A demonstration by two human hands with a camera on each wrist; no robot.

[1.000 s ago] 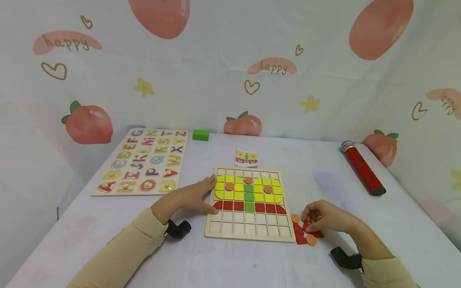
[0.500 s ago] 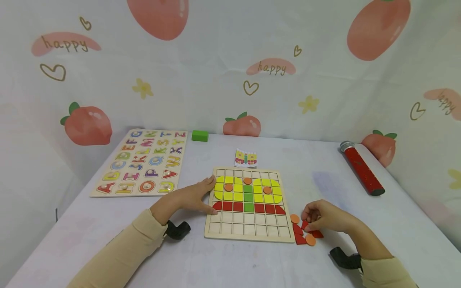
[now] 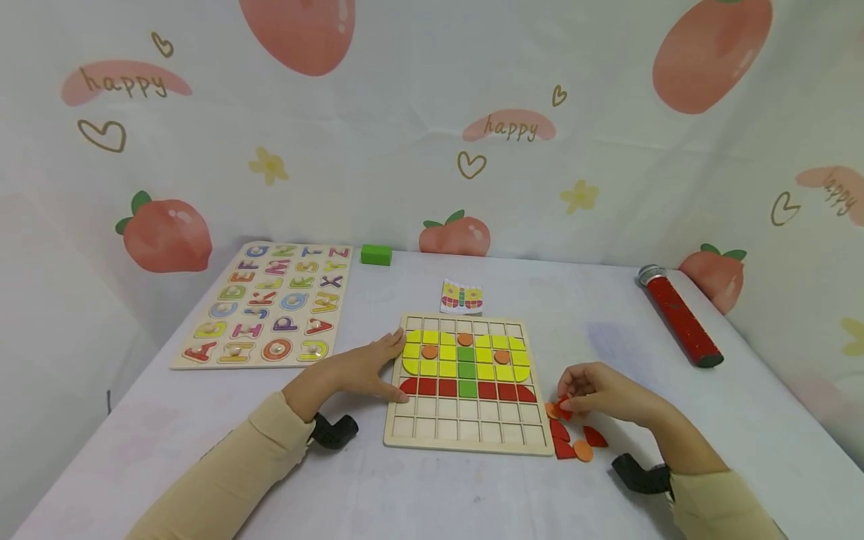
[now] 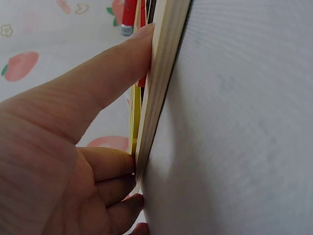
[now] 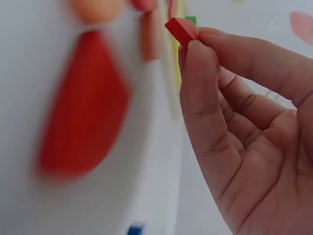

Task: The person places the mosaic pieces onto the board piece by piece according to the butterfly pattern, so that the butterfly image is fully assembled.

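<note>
A wooden grid board (image 3: 469, 439) lies in the middle of the table, with yellow, red, green and orange pieces set in its squares. My left hand (image 3: 361, 371) rests at its left side, thumb on the frame and fingers against the outer edge; the left wrist view shows the thumb (image 4: 105, 73) touching the rim. My right hand (image 3: 601, 394) pinches a small red tile (image 5: 182, 32) between thumb and fingertip, raised beside the board's right edge. Below it lie a loose red rounded piece (image 3: 594, 436), other red pieces (image 3: 559, 430) and an orange disc (image 3: 583, 451).
A picture card (image 3: 462, 296) with a butterfly design lies behind the board. At the back left are an alphabet puzzle (image 3: 266, 304) and a green block (image 3: 376, 254). A red microphone (image 3: 682, 319) lies at the right. A patterned cloth hangs behind the table.
My right hand has picked a red tile from the loose pieces and moved slightly up and left toward the board. My left hand has stayed in place.
</note>
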